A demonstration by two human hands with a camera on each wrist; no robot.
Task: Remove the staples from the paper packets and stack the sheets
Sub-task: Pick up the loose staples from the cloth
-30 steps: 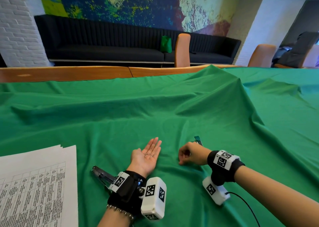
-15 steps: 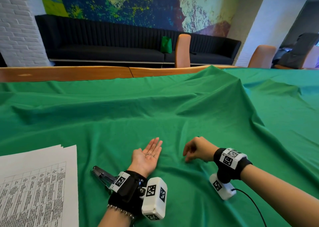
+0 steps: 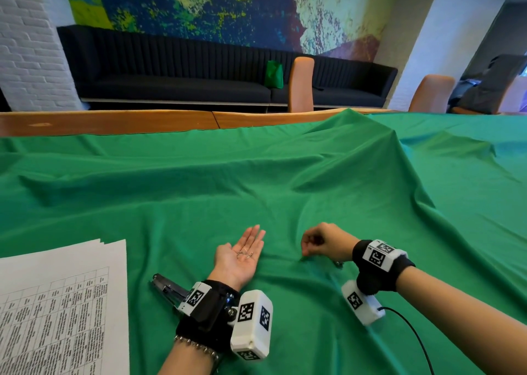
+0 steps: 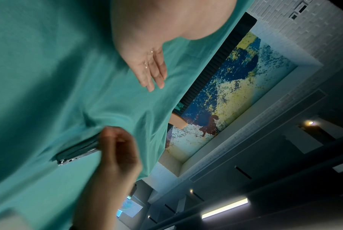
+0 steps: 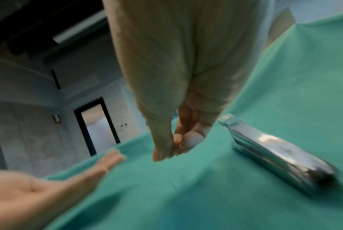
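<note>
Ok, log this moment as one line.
left hand: palm up, loose staples on it | right hand: fingers curled, contents unclear | sheets: stacked at left

Open green cloth [image 3: 256, 180] ahead; paper stack [image 3: 62, 297] left, metal tool [image 5: 275, 157] right.

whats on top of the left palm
A few loose staples lie on the upturned left hand, which rests on the green cloth. The exact count is too small to tell.

Black wristbands [image 3: 207, 314] with white, black-patterned marker blocks [image 3: 251, 324] on both wrists; beaded bracelet [image 3: 196, 346] at lower centre; black cable [image 3: 410, 332] lower right.
</note>
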